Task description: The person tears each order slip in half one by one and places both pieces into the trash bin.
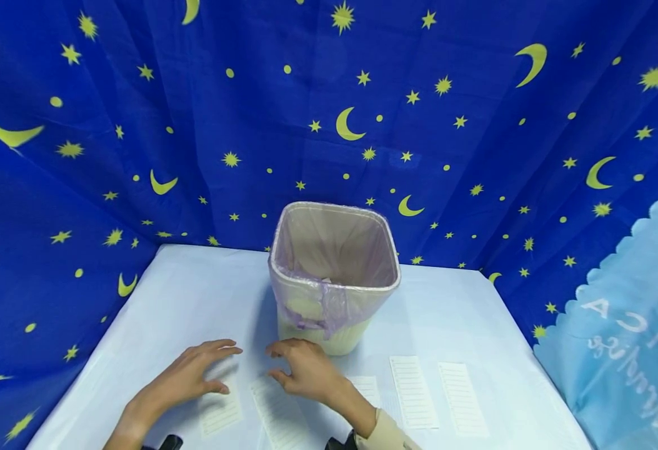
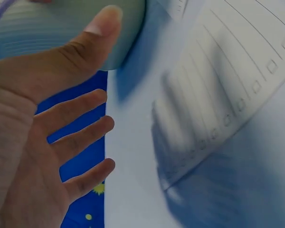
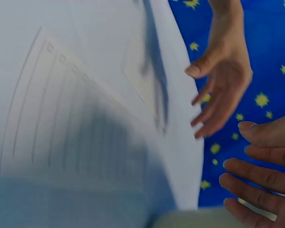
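Note:
My left hand [image 1: 190,373] hovers over a white lined paper slip [image 1: 220,414], fingers and thumb spread and holding nothing. In the left wrist view, a slip [image 2: 228,71] shows ruled lines with small checkbox squares along one edge. Facing it, my right hand [image 1: 309,370] hangs in front of the bin, above a second lined slip [image 1: 280,415], its fingers relaxed with nothing between them. A gap separates the two hands. Behind them stands a pale waste bin [image 1: 342,340], upright and lined with a thin purple bag [image 1: 342,306] that is folded over the rim and knotted at the front.
Right of my hands lie more lined slips: one [image 1: 368,387] partly behind my right arm, then two others [image 1: 414,394] [image 1: 463,400]. A white cloth [image 1: 205,294] covers the table. Blue star-and-moon curtains [image 1: 317,81] surround it, with a light blue lettered cloth [image 1: 632,325] at right.

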`<move>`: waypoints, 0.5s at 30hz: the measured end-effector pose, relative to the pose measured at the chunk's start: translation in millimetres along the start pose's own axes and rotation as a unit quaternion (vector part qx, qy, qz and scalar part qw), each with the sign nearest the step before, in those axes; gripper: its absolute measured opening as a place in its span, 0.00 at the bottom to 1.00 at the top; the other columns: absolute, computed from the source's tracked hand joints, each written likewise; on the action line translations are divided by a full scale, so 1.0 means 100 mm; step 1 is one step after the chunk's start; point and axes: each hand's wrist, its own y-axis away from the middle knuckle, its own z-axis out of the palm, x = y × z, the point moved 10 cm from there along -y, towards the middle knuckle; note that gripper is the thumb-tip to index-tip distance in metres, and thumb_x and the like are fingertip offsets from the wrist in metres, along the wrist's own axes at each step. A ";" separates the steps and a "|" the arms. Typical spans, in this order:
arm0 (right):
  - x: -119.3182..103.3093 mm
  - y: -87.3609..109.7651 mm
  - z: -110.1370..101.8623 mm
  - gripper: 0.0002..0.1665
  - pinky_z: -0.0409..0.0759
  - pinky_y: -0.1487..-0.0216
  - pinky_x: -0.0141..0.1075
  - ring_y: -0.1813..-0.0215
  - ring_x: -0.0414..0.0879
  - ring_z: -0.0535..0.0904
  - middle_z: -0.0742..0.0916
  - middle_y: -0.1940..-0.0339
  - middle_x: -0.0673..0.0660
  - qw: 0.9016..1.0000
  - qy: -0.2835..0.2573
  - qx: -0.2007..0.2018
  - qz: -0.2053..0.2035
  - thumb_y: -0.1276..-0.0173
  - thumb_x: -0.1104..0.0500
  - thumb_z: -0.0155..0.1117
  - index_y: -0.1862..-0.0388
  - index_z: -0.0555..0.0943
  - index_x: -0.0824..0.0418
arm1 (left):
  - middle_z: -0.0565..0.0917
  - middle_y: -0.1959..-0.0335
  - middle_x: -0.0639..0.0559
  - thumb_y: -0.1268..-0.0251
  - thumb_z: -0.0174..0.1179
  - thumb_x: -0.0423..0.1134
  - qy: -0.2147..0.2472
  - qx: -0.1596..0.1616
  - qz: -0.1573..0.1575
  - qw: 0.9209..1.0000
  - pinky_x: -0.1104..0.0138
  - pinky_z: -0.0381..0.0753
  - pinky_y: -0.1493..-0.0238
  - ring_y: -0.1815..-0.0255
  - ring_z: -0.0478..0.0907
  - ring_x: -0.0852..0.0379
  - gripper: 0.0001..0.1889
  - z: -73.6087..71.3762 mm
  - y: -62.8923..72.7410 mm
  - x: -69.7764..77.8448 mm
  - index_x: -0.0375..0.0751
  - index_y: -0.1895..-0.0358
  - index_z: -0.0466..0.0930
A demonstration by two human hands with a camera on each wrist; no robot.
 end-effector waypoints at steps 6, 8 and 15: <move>-0.17 -0.13 0.37 0.25 0.77 0.45 0.35 0.52 0.36 0.82 0.88 0.55 0.46 0.999 0.013 -0.050 0.009 0.38 0.48 0.71 0.45 0.79 0.55 | 0.78 0.41 0.41 0.60 0.74 0.51 0.018 -0.010 -0.020 1.000 0.44 0.74 0.51 0.43 0.76 0.39 0.38 0.07 0.06 -0.12 0.43 0.39 0.77; -0.23 -0.17 0.48 0.27 0.76 0.47 0.34 0.52 0.35 0.82 0.87 0.56 0.45 0.998 0.030 -0.056 0.014 0.39 0.44 0.70 0.45 0.79 0.54 | 0.78 0.41 0.42 0.62 0.74 0.51 0.023 -0.015 -0.033 0.999 0.44 0.73 0.52 0.43 0.75 0.39 0.39 0.10 0.08 -0.16 0.43 0.40 0.77; -0.25 -0.24 0.77 0.36 0.76 0.55 0.32 0.59 0.36 0.79 0.84 0.61 0.44 0.988 0.096 -0.098 0.076 0.46 0.32 0.70 0.47 0.80 0.53 | 0.79 0.46 0.44 0.71 0.75 0.53 0.021 -0.032 -0.048 0.998 0.48 0.73 0.54 0.47 0.75 0.42 0.42 0.19 0.14 -0.26 0.43 0.42 0.79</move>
